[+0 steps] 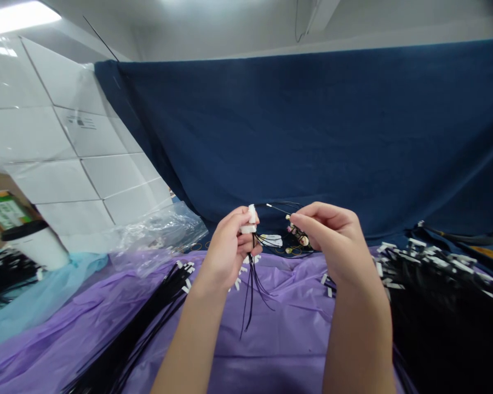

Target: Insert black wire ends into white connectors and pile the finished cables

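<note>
My left hand [225, 246] is closed around a white plastic connector [252, 214], pinched upright between thumb and fingers. Just below it, a second white connector piece [248, 229] sits against the same fingers. Thin black wires [250, 290] hang down from that hand with loose ends over the purple cloth. To the right, my right hand [328, 227] pinches a thin black wire [283, 210] that has a small white tip at its far end. This tip lies a little right of the upright connector, apart from it. My right fingertips partly hide the wire.
Bundles of black wires with white connectors lie at left [148, 323] and right [431, 295] on purple cloth [279, 334]. Behind stand a dark blue curtain [291, 137] and stacked white boxes [66, 137]. A white cup [39, 243] with black lid and clear plastic [160, 230] are leftward.
</note>
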{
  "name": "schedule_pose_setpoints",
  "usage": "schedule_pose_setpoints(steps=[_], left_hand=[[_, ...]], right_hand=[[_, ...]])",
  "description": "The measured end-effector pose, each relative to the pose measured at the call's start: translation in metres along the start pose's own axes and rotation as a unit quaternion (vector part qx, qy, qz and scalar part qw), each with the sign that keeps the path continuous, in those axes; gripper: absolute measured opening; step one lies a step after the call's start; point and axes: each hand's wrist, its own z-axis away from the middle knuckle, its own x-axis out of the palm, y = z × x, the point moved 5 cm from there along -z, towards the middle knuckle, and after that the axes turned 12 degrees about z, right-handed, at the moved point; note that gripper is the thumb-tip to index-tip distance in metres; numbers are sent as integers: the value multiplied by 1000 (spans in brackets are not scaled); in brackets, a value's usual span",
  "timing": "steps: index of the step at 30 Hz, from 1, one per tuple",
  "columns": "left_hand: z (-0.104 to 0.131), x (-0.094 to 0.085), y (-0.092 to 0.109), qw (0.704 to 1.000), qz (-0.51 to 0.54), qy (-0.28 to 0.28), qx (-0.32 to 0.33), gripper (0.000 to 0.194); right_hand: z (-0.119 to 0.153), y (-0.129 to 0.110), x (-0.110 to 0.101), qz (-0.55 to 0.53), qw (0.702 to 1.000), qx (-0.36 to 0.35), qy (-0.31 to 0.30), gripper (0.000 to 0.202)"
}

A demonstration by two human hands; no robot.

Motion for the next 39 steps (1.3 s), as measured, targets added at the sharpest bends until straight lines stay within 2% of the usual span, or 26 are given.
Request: schedule_pose_setpoints(steps=[5,21,26,39], left_hand=[[3,3,1,999,-29,-13,-6,15],[9,7,5,994,-103,-33,-5,18],[8,6,3,992,-120,-35,5,19],[10,8,-3,989,-140,-55,9,21]], right_hand=[[-3,3,6,48,999,13,12,17],[-3,5,8,56,998,15,18,15],[-3,3,7,54,998,-1,33,16],[-2,-4,11,94,994,-43,16,17]])
